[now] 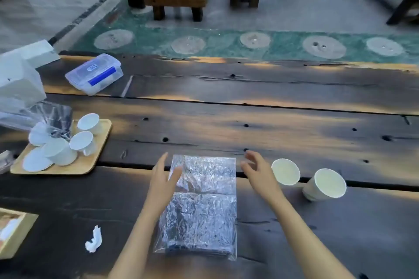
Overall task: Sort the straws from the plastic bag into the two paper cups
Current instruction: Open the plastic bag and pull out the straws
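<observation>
No legible text; only a blurred blue label on the lidded plastic container (95, 73)

Both open hands, left hand (163, 173) and right hand (257, 169), flank the plastic bag (200, 206) beside two paper cups (286, 171).

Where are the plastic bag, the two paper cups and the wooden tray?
plastic bag (199, 206): head view, crinkled middle.
nearer paper cup (285, 171): head view, inside.
farther paper cup (330, 182): head view, inside.
wooden tray (103, 130): head view, bare right corner.
</observation>
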`<action>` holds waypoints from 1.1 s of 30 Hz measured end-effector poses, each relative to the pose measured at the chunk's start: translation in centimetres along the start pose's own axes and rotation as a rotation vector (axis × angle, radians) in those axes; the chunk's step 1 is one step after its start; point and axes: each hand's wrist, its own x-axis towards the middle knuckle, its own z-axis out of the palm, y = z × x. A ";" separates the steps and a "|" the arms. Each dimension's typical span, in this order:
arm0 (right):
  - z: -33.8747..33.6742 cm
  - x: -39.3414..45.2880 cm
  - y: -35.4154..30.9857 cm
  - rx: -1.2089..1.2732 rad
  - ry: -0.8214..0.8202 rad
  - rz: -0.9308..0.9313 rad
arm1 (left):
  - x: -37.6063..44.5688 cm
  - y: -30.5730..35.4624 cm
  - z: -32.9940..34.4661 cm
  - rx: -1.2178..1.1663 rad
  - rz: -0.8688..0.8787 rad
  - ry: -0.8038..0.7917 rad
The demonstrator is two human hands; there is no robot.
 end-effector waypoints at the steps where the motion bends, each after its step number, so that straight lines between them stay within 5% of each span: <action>1: 0.6 0.7 0.4 -0.006 0.012 0.048 | 0.9 -0.6 -0.2 -0.021 -0.042 -0.008; 11: 5.2 8.2 6.8 0.079 0.067 0.520 | 9.5 -6.7 0.3 -0.109 -0.424 -0.033; 17: 6.8 10.4 9.2 0.152 0.100 0.634 | 12.8 -8.7 1.5 -0.062 -0.471 -0.003; 24: 7.6 11.0 8.5 0.297 0.118 0.624 | 14.3 -8.3 2.5 -0.088 -0.502 0.012; 33: 4.6 6.5 5.9 0.361 0.043 0.360 | 9.9 -5.4 0.2 -0.194 -0.341 0.055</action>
